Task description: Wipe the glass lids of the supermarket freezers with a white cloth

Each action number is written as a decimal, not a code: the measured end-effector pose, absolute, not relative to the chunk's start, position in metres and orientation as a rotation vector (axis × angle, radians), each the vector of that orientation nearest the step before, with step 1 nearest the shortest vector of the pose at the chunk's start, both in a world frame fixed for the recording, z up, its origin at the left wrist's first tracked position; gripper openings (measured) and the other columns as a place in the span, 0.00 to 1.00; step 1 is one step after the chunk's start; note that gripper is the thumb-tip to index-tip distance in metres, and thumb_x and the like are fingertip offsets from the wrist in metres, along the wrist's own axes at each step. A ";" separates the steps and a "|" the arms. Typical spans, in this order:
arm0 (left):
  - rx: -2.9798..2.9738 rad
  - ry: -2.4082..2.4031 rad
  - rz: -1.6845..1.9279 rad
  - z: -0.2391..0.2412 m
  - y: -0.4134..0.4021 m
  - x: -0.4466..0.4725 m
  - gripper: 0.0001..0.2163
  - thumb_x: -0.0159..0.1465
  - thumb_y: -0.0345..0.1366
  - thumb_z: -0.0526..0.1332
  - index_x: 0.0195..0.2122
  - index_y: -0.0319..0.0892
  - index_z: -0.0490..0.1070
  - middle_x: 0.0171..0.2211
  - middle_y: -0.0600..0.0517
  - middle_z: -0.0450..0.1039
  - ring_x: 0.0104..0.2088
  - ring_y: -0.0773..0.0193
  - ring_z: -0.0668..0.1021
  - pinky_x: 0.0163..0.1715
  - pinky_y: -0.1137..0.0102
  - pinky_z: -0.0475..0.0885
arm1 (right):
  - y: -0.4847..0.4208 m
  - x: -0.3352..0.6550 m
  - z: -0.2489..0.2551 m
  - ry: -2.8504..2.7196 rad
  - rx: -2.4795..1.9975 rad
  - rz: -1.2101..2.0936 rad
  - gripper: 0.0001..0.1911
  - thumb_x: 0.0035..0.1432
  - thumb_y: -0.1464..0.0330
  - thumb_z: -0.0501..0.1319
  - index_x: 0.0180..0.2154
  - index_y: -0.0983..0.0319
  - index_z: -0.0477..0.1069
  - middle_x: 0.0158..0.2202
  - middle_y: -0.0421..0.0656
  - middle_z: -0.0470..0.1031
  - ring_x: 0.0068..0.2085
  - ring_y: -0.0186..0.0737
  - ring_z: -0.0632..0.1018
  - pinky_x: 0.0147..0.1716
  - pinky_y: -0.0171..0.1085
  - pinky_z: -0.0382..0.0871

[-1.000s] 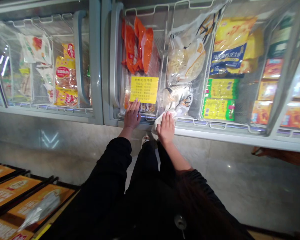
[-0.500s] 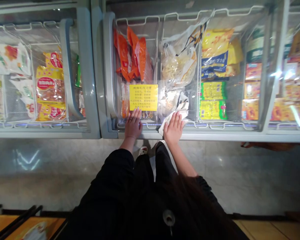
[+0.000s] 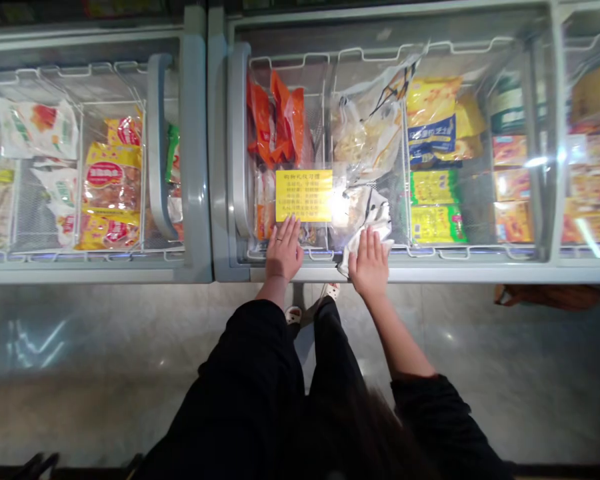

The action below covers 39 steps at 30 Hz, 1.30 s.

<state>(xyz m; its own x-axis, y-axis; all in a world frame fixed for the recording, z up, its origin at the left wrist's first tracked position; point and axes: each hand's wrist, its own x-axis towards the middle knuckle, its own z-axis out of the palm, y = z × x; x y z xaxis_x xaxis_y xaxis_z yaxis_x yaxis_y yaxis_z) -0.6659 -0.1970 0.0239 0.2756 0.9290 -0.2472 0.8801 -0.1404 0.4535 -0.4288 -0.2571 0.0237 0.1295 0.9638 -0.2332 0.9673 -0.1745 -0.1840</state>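
My left hand [image 3: 285, 250] lies flat with its fingers stretched out on the freezer's glass lid [image 3: 380, 60], near the front edge. Its fingertips touch the lower edge of a yellow notice [image 3: 304, 195] with printed writing. Under my right hand [image 3: 371, 262] is a crumpled white cloth [image 3: 380, 208] with dark marks, pressed against the glass. The fingers of that hand are straight and do not wrap round the cloth. Part of the cloth is hidden beneath the palm.
Below the glass, wire baskets hold orange bags [image 3: 294, 120], a large clear bag [image 3: 363, 143], yellow packets [image 3: 437, 223] and small boxes [image 3: 511, 187]. A grey lid handle [image 3: 241, 140] stands left. Another freezer [image 3: 196, 153] adjoins it. Tiled floor [image 3: 105, 387] lies below.
The view has shifted, so the freezer appears farther right. Both hands remain flat on the glass, the right one still over the cloth and slightly nearer the front edge.
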 end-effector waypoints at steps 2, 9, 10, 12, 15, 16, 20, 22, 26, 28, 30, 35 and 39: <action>2.027 1.621 0.098 0.026 -0.195 -0.665 0.33 0.72 0.29 0.54 0.79 0.37 0.57 0.80 0.46 0.52 0.81 0.57 0.55 0.81 0.52 0.46 | -0.234 -0.442 0.019 1.914 2.464 -0.402 0.38 0.76 0.62 0.42 0.80 0.71 0.48 0.81 0.54 0.50 0.80 0.58 0.55 0.77 0.62 0.56; 2.054 1.625 0.063 0.030 -0.193 -0.665 0.32 0.73 0.29 0.51 0.79 0.35 0.57 0.80 0.46 0.50 0.81 0.58 0.54 0.82 0.54 0.45 | -0.219 -0.480 0.021 2.318 2.167 -0.494 0.35 0.78 0.60 0.44 0.81 0.60 0.50 0.81 0.45 0.52 0.80 0.53 0.56 0.77 0.59 0.56; 2.053 1.627 0.058 0.030 -0.192 -0.665 0.32 0.73 0.29 0.51 0.78 0.35 0.57 0.80 0.46 0.50 0.81 0.58 0.54 0.82 0.55 0.44 | -0.228 -0.476 0.022 2.356 2.101 -0.504 0.35 0.78 0.61 0.45 0.80 0.59 0.51 0.81 0.43 0.53 0.80 0.51 0.57 0.77 0.57 0.57; 2.047 1.628 0.049 0.030 -0.192 -0.664 0.31 0.73 0.29 0.51 0.78 0.35 0.57 0.80 0.45 0.51 0.81 0.57 0.54 0.82 0.54 0.44 | -0.247 -0.463 0.025 2.347 2.056 -0.503 0.34 0.77 0.62 0.46 0.80 0.60 0.54 0.80 0.44 0.55 0.80 0.50 0.58 0.77 0.55 0.58; 2.041 1.609 0.065 0.029 -0.193 -0.664 0.32 0.73 0.29 0.53 0.78 0.35 0.56 0.80 0.44 0.50 0.81 0.56 0.54 0.82 0.52 0.44 | -0.259 -0.444 0.023 2.167 2.238 -0.452 0.35 0.76 0.63 0.47 0.79 0.61 0.55 0.80 0.45 0.55 0.79 0.50 0.59 0.77 0.55 0.59; 2.041 1.601 0.081 0.028 -0.193 -0.665 0.32 0.73 0.29 0.53 0.78 0.35 0.56 0.80 0.44 0.50 0.81 0.55 0.54 0.82 0.52 0.44 | -0.255 -0.441 0.022 2.092 2.322 -0.429 0.35 0.75 0.63 0.47 0.79 0.61 0.54 0.80 0.46 0.55 0.80 0.51 0.59 0.77 0.56 0.59; 2.045 1.589 0.135 0.025 -0.194 -0.665 0.34 0.72 0.29 0.54 0.80 0.39 0.54 0.80 0.45 0.51 0.81 0.54 0.55 0.81 0.49 0.46 | -0.210 -0.452 0.014 1.981 2.481 -0.389 0.36 0.76 0.65 0.44 0.79 0.68 0.52 0.81 0.51 0.51 0.80 0.55 0.56 0.77 0.59 0.55; 2.054 1.602 0.128 0.025 -0.194 -0.665 0.35 0.72 0.29 0.54 0.81 0.42 0.52 0.80 0.47 0.52 0.80 0.55 0.55 0.82 0.50 0.47 | -0.185 -0.465 0.013 2.050 2.454 -0.433 0.35 0.77 0.66 0.44 0.79 0.68 0.52 0.81 0.50 0.50 0.81 0.54 0.55 0.77 0.58 0.52; 2.063 1.617 0.090 0.026 -0.193 -0.666 0.39 0.71 0.30 0.55 0.83 0.52 0.46 0.80 0.54 0.54 0.80 0.56 0.55 0.82 0.52 0.48 | -0.171 -0.478 0.018 2.236 2.311 -0.554 0.33 0.78 0.66 0.47 0.79 0.64 0.52 0.81 0.47 0.52 0.80 0.53 0.55 0.78 0.57 0.49; 2.057 1.625 0.089 0.026 -0.193 -0.666 0.40 0.72 0.30 0.55 0.83 0.54 0.43 0.80 0.56 0.54 0.80 0.56 0.55 0.82 0.51 0.48 | -0.186 -0.473 0.021 2.323 2.195 -0.600 0.33 0.78 0.66 0.47 0.79 0.63 0.54 0.81 0.45 0.53 0.80 0.52 0.56 0.78 0.56 0.49; 2.054 1.634 0.084 0.025 -0.194 -0.666 0.40 0.72 0.30 0.54 0.83 0.54 0.42 0.80 0.56 0.53 0.81 0.57 0.54 0.82 0.51 0.47 | -0.206 -0.462 0.022 2.355 2.118 -0.614 0.33 0.77 0.64 0.47 0.79 0.60 0.55 0.81 0.42 0.55 0.80 0.50 0.57 0.78 0.54 0.50; 2.067 1.620 0.069 0.026 -0.193 -0.666 0.40 0.72 0.29 0.54 0.83 0.49 0.42 0.80 0.51 0.52 0.80 0.55 0.55 0.82 0.51 0.48 | -0.212 -0.432 0.016 2.240 2.261 -0.475 0.34 0.76 0.62 0.48 0.79 0.53 0.56 0.79 0.40 0.58 0.79 0.50 0.60 0.78 0.54 0.54; 2.085 1.628 0.107 0.026 -0.193 -0.665 0.42 0.72 0.29 0.55 0.83 0.52 0.38 0.79 0.52 0.53 0.80 0.55 0.57 0.81 0.49 0.51 | -0.148 -0.432 0.005 2.134 2.403 -0.394 0.35 0.75 0.63 0.49 0.79 0.61 0.56 0.81 0.45 0.55 0.80 0.53 0.58 0.77 0.60 0.52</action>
<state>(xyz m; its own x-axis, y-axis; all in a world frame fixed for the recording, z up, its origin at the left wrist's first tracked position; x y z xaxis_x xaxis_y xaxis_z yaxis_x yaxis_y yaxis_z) -0.6651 -0.1930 0.0262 0.2858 0.9298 -0.2320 0.8914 -0.1692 0.4204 -0.4317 -0.1482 0.0048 0.1037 0.9878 -0.1163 0.9643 -0.1285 -0.2316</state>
